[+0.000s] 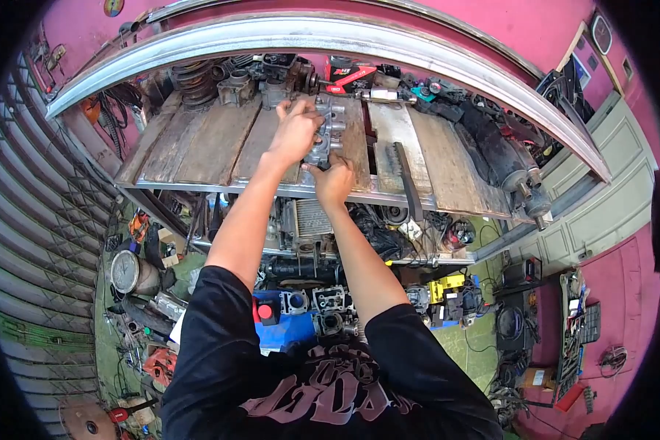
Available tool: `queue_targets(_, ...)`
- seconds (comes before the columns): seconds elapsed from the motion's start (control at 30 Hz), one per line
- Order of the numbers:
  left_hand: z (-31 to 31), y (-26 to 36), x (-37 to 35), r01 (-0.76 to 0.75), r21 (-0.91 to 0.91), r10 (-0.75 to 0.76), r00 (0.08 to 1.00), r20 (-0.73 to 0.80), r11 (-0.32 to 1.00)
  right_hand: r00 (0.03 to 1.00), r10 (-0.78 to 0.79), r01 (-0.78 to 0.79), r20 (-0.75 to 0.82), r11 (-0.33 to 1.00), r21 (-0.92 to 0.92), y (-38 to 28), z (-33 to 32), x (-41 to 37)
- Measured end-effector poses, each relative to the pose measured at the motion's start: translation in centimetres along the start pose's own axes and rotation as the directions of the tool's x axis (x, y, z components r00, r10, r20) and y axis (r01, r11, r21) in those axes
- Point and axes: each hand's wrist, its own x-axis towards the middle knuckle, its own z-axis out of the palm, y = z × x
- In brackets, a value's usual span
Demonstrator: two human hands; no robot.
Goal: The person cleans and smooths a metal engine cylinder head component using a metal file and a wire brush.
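Note:
On the wooden-plank shelf lies a grey metal engine part with short round stubs on its right side. My left hand grips its upper left side, fingers curled over the edge. Lower down, my right hand holds the near end, thumb and fingers closed around it. To the right, a black-bristled brush lies with its handle past the shelf's front edge.
Coil springs, metal parts and a red-black box stand along the back. A dark cylinder lies at the right. A metal beam crosses above. The lower shelf holds more parts.

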Motion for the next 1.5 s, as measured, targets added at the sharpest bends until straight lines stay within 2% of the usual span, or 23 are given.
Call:
queue_targets(0.13, -0.2, -0.1, -1.0, 0.063, -0.013, -0.063, 0.998, -0.024, 0.998, 1.000, 0.003, -0.002, 0.017, 0.999, -0.035, 0.4, 0.5, -0.1)
queue_targets(0.2, -0.3, -0.2, -1.9, 0.091, -0.027, -0.092, 0.996, -0.019, 0.995, 0.997, -0.077, 0.073, -0.029, 0.992, -0.106, 0.6, 0.9, -0.2)
queue_targets(0.3, -0.3, -0.6, -3.4, 0.137, -0.053, -0.140, 0.989, -0.050, 0.989, 0.998, -0.052, 0.055, 0.032, 0.993, -0.101, 0.8, 1.2, -0.4)
queue_targets(0.37, 0.1, -1.0, -4.3, 0.159, -0.075, -0.167, 0.980, -0.109, 0.984, 0.998, -0.065, 0.067, 0.027, 0.994, -0.081, 0.9, 1.2, -0.5)
queue_targets(0.5, 0.4, -0.8, -4.9, 0.180, -0.110, -0.193, 0.973, -0.123, 0.978, 0.996, -0.071, 0.075, 0.048, 0.994, -0.080, 1.3, 1.3, -0.5)
queue_targets(0.6, 0.9, -0.3, -5.4, 0.246, -0.138, -0.262, 0.959, -0.109, 0.959, 0.995, -0.090, 0.093, 0.053, 0.994, -0.062, 1.5, 1.4, -0.5)
queue_targets(0.67, 1.4, 0.5, -5.8, 0.369, -0.124, -0.385, 0.912, -0.145, 0.921, 0.995, -0.078, 0.083, 0.065, 0.994, -0.067, 1.6, 1.4, -0.7)
queue_targets(0.73, 2.3, 1.3, -6.2, 0.415, -0.146, -0.433, 0.892, -0.127, 0.898, 0.995, -0.066, 0.072, 0.075, 0.995, -0.072, 1.7, 1.4, -0.7)
queue_targets(0.77, 2.7, 1.4, -6.3, 0.463, -0.167, -0.483, 0.869, -0.108, 0.871, 0.989, -0.129, 0.134, 0.068, 0.988, -0.073, 1.9, 1.2, -0.7)
queue_targets(0.87, 3.2, 2.1, -6.1, 0.519, -0.213, -0.541, 0.839, -0.057, 0.828, 0.974, -0.215, 0.220, 0.066, 0.972, -0.083, 2.8, 0.3, -0.9)
queue_targets(1.0, 3.9, 2.0, -6.1, 0.487, -0.197, -0.509, 0.857, -0.079, 0.851, 0.954, -0.291, 0.299, 0.070, 0.941, -0.159, 3.0, -2.9, -1.2)
queue_targets(1.03, 4.0, 2.2, -6.2, 0.489, -0.228, -0.520, 0.849, -0.096, 0.842, 0.955, -0.290, 0.297, 0.068, 0.941, -0.161, 3.3, -3.7, -1.1)
queue_targets(1.1, 4.0, 2.6, -6.2, 0.488, -0.258, -0.527, 0.843, -0.110, 0.834, 0.953, -0.304, 0.289, 0.001, 0.903, -0.318, 3.8, -5.7, -0.8)
queue_targets(1.17, 3.9, 3.6, -5.7, 0.532, -0.262, -0.579, 0.801, -0.154, 0.805, 0.951, -0.307, 0.280, -0.040, 0.910, -0.306, 4.1, -8.2, -0.4)
queue_targets(1.23, 3.7, 4.5, -5.2, 0.565, -0.268, -0.610, 0.781, -0.130, 0.780, 0.950, -0.286, 0.194, -0.127, 0.858, -0.476, 5.5, -10.1, 0.2)
queue_targets(1.27, 3.6, 4.7, -4.9, 0.597, -0.272, -0.640, 0.760, -0.109, 0.755, 0.949, -0.289, 0.196, -0.129, 0.857, -0.476, 6.2, -11.1, 0.5)
queue_targets(1.33, 4.5, 5.0, -4.6, 0.620, -0.246, -0.658, 0.743, -0.120, 0.745, 0.982, -0.156, 0.067, -0.109, 0.820, -0.569, 7.7, -13.0, 0.7)
queue_targets(1.37, 5.1, 5.0, -4.4, 0.643, -0.219, -0.675, 0.727, -0.128, 0.734, 0.981, -0.154, 0.063, -0.114, 0.820, -0.569, 8.2, -13.8, 0.7)
queue_targets(1.43, 5.5, 5.5, -4.0, 0.672, -0.220, -0.702, 0.705, -0.104, 0.707, 0.999, 0.048, -0.047, -0.014, 0.800, -0.598, 9.1, -15.6, 0.5)
queue_targets(1.47, 5.7, 5.6, -3.8, 0.705, -0.218, -0.732, 0.677, -0.080, 0.675, 0.995, 0.085, -0.041, 0.045, 0.799, -0.600, 9.5, -16.4, 0.4)
queue_targets(1.5, 5.7, 5.8, -3.6, 0.700, -0.219, -0.727, 0.682, -0.079, 0.680, 0.995, 0.089, -0.047, 0.039, 0.799, -0.600, 10.0, -16.7, 0.3)
